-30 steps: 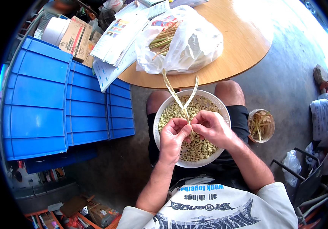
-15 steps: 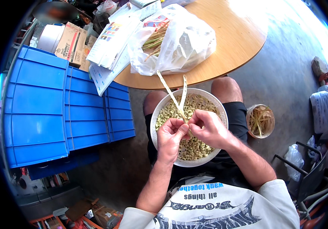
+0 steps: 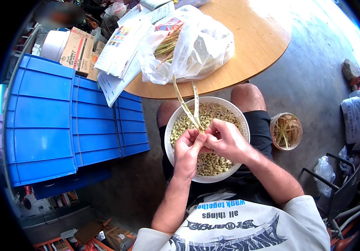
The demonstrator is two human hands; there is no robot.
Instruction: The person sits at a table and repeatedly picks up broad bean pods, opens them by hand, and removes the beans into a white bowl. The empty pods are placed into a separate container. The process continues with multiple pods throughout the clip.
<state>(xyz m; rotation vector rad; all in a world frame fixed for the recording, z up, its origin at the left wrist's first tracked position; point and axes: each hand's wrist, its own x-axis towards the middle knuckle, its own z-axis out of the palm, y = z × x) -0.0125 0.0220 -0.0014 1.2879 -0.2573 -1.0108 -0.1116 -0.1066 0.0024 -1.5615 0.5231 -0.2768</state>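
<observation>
A long pale bean pod [image 3: 183, 102], split into two strips that spread apart in a V, rises from between my hands. My left hand [image 3: 188, 147] pinches its lower end with thumb and fingers. Right beside it, my right hand [image 3: 227, 140] is closed on the same pod, fingertips touching those of the left. Both hands are over a white perforated basket [image 3: 246, 133] resting on my lap. Many shelled pale green beans [image 3: 215, 165] lie in the basket. The lower end of the pod is hidden by my fingers.
Ahead is a round wooden table [image 3: 255, 46] with a plastic bag [image 3: 207, 50] of long pods and some papers [image 3: 119, 52]. Blue crates [image 3: 42, 121] stand at left. A bucket of empty pods [image 3: 286, 130] is on the floor at right, near a folded metal frame [image 3: 335, 184].
The two pod strips have come closer together, the right one swinging to the left. Both hands keep nearly the same place over the basket.
</observation>
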